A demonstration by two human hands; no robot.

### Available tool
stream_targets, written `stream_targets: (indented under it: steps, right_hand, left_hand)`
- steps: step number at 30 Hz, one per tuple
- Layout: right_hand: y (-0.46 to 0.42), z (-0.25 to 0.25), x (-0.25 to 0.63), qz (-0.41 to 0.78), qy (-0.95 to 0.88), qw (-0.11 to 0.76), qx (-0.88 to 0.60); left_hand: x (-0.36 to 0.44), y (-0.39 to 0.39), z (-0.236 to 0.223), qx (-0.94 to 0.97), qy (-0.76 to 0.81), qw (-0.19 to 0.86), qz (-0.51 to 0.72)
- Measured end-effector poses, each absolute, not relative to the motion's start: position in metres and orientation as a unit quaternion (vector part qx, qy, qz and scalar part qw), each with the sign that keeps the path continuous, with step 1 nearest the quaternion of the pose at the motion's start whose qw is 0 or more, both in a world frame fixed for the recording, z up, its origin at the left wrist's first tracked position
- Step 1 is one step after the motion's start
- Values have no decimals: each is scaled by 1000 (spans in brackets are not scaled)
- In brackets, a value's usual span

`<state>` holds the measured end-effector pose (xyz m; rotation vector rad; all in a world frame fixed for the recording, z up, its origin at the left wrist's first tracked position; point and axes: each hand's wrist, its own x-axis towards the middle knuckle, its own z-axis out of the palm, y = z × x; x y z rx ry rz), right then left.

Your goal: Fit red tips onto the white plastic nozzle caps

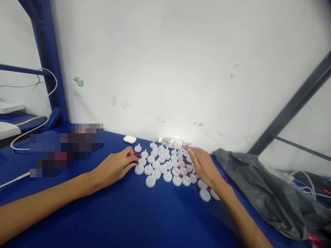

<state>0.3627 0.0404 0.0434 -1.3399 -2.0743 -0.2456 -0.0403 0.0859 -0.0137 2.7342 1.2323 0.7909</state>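
Observation:
White plastic nozzle caps (167, 176) with pointed spouts stand in a loose cluster on the blue surface (144, 217). Several on the right side carry small red tips (180, 175), while those on the left have bare spouts. At the cluster's left edge, my left hand (117, 167) curls its fingers around a small heap of loose red tip caps (132, 155). Over the back right of the cluster, my right hand (203, 165) pinches a red tip cap (186, 147) at a nozzle cap's spout. Its palm and wrist hide some nozzle caps beneath.
Behind the cluster, a clear plastic bottle (176, 142) lies against the white wall. A white earbud case (129, 139) sits at back left. Dark grey cloth (261, 193) covers the right edge. Blue frame posts (53, 58) and a white cable (19, 148) are at left.

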Motion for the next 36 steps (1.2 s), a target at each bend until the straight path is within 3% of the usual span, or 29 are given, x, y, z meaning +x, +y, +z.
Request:
stream_targets:
  steps: [11, 24, 29, 36]
  right_hand:
    - [50, 36, 375, -30, -787, 196, -584]
    - [56, 35, 399, -40, -750, 192, -631]
    - [57, 32, 398, -49, -761, 226, -606]
    - [40, 46, 366, -91, -788, 342, -503]
  left_hand:
    - [-38, 88, -14, 883, 409, 29, 228]
    - [-37, 87, -6, 864, 409, 54, 290]
    - [-37, 78, 0, 856, 377, 48, 349]
    - [-26, 61, -1, 849, 313, 34, 424]
